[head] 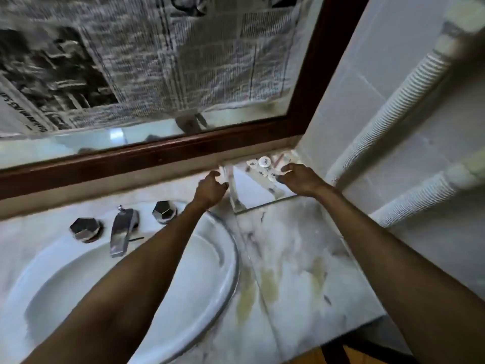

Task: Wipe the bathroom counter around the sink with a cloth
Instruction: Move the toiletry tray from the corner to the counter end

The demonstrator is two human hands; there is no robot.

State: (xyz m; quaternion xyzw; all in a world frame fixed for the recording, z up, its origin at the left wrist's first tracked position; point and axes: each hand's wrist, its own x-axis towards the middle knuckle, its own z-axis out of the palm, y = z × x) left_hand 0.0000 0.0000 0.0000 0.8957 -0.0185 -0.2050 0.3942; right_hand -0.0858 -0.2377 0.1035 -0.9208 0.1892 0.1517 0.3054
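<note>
A marble counter surrounds a white oval sink; yellowish stains mark the stone right of the basin. No cloth shows anywhere. In the far right corner lies a clear glass tray with several small items on it. My left hand curls around the tray's left edge. My right hand grips its right side, fingers bent over the rim. The picture is blurred there, so the exact grip is hard to read.
A chrome faucet stands behind the sink between two hexagonal knobs. A wood-framed mirror, covered with newspaper, runs along the back. A tiled wall with ribbed white hoses closes the right side. The counter's front edge drops off at lower right.
</note>
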